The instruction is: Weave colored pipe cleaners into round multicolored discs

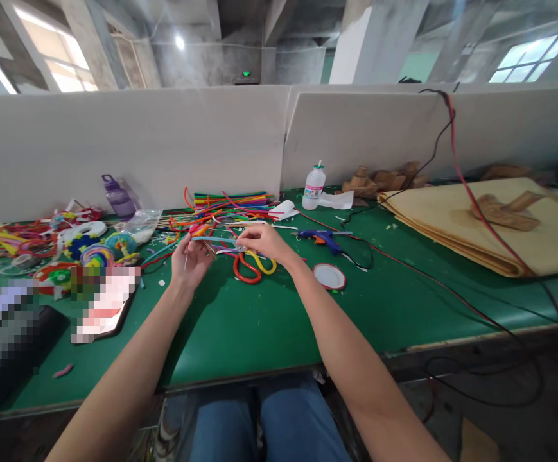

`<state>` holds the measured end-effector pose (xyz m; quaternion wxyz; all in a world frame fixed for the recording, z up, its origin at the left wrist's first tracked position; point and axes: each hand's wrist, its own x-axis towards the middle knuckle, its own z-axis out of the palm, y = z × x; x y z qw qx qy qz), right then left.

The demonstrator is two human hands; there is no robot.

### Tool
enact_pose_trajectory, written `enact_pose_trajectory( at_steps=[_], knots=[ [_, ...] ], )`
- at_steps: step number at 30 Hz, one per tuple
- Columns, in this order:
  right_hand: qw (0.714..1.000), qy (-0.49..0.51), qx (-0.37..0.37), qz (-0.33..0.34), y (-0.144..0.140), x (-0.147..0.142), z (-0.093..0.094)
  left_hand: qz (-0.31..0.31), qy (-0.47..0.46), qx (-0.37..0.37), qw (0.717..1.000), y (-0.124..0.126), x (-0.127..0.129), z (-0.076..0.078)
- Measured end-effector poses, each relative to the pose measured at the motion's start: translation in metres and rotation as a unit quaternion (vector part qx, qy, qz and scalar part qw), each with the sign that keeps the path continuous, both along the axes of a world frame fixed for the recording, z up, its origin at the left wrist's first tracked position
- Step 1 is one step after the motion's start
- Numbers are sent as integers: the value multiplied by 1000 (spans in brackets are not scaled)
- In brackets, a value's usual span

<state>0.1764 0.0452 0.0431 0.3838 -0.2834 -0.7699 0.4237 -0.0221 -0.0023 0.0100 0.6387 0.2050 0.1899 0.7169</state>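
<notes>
Both forearms reach straight toward 12 o'clock over the green table (269, 333). The left hand (189, 260) is raised, palm inward, fingers pinching one end of a light blue pipe cleaner (214, 241); the right hand (264, 242) grips its other end, knuckles up. White partition boards (163, 141) back the table in a concrete hall. The cleaner spans between the hands, with a blue glue gun (321, 238) at 3 o'clock of the right hand.
</notes>
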Motion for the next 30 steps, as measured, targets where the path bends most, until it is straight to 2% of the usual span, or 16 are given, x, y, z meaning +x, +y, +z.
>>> enact_pose_trajectory(
  at_steps=[7,12,14,20,26,30],
  knots=[
    [985,35,115,-126,5,2,0,-95,14,21,995,-5,2,3],
    [972,61,170,-150,2,3,6,-111,26,30,993,-9,5,6],
    [976,60,157,-138,1,5,8,-123,29,31,991,-11,7,8],
    [993,59,47,-88,0,10,11,-126,75,20,989,-16,10,9],
    [995,71,32,-65,-1,3,8,-149,76,24,986,-18,8,6],
    [991,81,59,-92,0,1,8,-110,67,43,991,-18,7,6]
  ],
)
